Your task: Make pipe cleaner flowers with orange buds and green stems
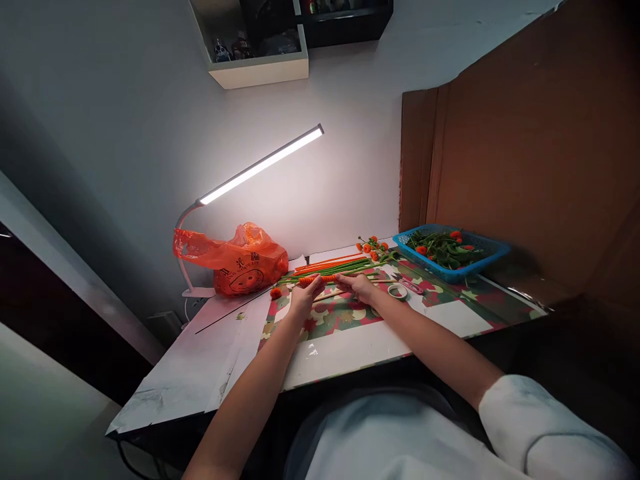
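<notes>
Both hands meet over the middle of the table, holding an orange, ridged, stick-like piece (325, 279) level between them. My left hand (304, 293) has its fingers closed on the left end of it. On the right end, the fingers of my right hand (356, 285) are closed too. Green stems (350, 267) and orange strips (327, 261) lie just behind the hands. A small orange flower head (275, 293) rests left of my left hand. Close to my right wrist are a roll of tape (397, 291) and pink-handled scissors (411, 285).
An orange plastic bag (245, 267) sits at the back left beside a lit desk lamp (263, 165). Orange flowers (373, 248) lie at the back. A blue basket (457, 272) of leaves and flowers stands right, before a cardboard panel (520, 133). A thin dark stick (227, 315) lies left.
</notes>
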A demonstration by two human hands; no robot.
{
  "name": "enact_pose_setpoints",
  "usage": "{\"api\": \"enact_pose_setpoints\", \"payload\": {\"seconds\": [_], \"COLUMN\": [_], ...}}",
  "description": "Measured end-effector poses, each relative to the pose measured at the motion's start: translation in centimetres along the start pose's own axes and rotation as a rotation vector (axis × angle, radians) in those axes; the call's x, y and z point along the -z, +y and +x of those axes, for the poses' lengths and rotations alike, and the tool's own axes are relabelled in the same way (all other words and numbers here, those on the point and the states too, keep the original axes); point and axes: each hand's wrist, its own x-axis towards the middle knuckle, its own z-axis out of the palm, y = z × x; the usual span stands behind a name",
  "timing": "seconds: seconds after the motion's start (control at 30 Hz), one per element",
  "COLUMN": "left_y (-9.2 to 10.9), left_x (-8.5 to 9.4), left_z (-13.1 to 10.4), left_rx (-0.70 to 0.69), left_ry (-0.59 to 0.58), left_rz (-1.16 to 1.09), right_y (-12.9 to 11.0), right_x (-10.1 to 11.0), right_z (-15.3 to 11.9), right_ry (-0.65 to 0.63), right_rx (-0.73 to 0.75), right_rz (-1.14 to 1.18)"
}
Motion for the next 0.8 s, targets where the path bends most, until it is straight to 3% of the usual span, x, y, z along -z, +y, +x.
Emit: {"api": "enact_pose_setpoints", "payload": {"seconds": [0.33, 0.8], "left_y": [1.2, 0.5], "left_x": [0.2, -0.1], "left_z": [0.5, 0.2], "left_rx": [-0.036, -0.01], "left_ry": [0.193, 0.116], "left_rz": [-0.117, -0.047], "right_y": [-1.3, -0.7], "right_x": [1.5, 1.1], "right_z": [1.2, 0.8], "right_ry": [0.146, 0.111], "right_rx": [0.076, 0.026], "right_rz": [0.174, 0.1]}}
